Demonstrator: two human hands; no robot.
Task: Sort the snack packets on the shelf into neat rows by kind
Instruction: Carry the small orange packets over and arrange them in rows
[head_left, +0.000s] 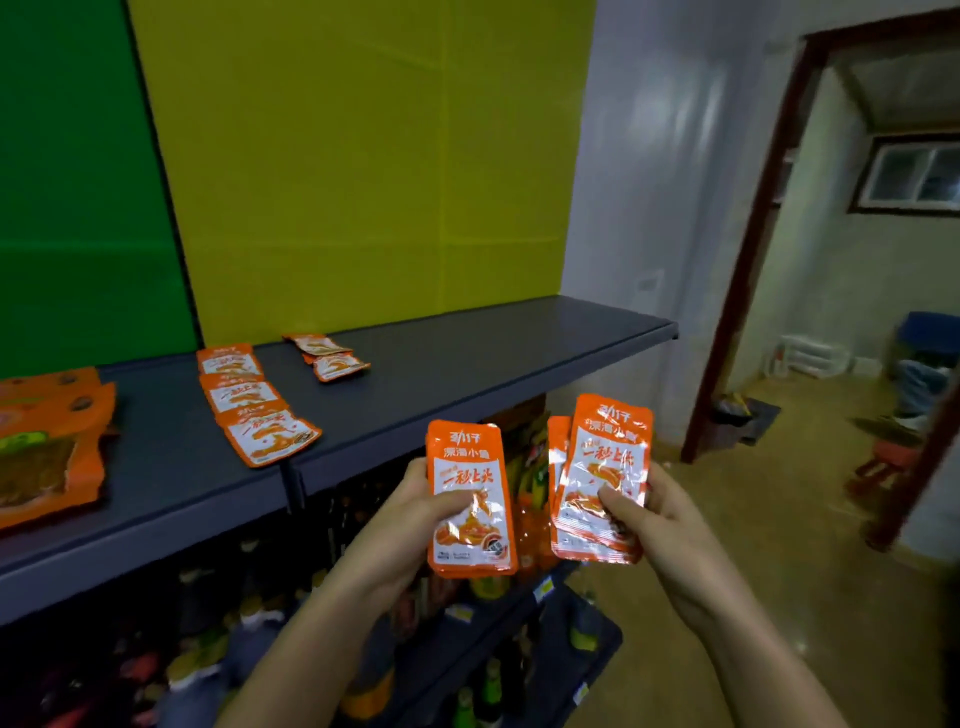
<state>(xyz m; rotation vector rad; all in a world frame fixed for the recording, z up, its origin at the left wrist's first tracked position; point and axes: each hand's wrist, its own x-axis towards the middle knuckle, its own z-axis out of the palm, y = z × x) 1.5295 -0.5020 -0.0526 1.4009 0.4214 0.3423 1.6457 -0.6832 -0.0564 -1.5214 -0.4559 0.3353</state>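
Here, packets (244, 400) on shelf (467, 358); stacks (470, 499) (605, 478) in hands (400, 519) (660, 525).

This is a small grocery shop, by every sign. A long grey metal shelf (467, 353) runs in front of a green panel (78, 182) and a yellow panel (363, 156). On it lie many identical small orange packets (260, 415) beside larger orange packs (47, 441), laid out like stock. The left hand (410, 514) grips a left stack (470, 499) of that kind, the right hand (660, 519) a right stack (602, 483). Below, a lower tier (571, 639) is crowded with bottles (488, 680), with price labels (544, 590) on its edge. A dark-framed doorway (753, 260) at the right opens on a plain back room with a small window (914, 176).
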